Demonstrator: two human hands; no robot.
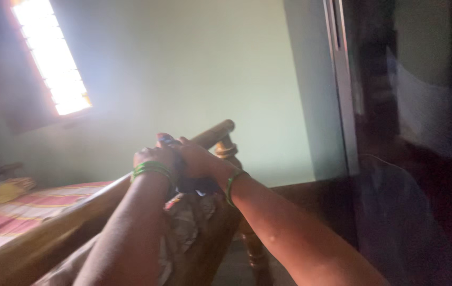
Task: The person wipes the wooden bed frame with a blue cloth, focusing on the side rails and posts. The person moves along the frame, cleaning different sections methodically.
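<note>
Where both hands [175, 159] meet, the blurred cloth [191, 182] is half hidden.

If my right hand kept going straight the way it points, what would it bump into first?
Probably the dark blue cloth it already touches on the wooden rail, then the left hand just beyond; the blur makes depth uncertain.

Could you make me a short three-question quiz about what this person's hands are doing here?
1. True or false: both hands are at the wooden rail.
2. What colour are the bangles on the left wrist?
3. Which lies left of the rail: A) a striped bedsheet, B) a sink?

Key: 1 true: the left hand and the right hand meet there over a dark cloth. 2 green. 3 A.
</note>
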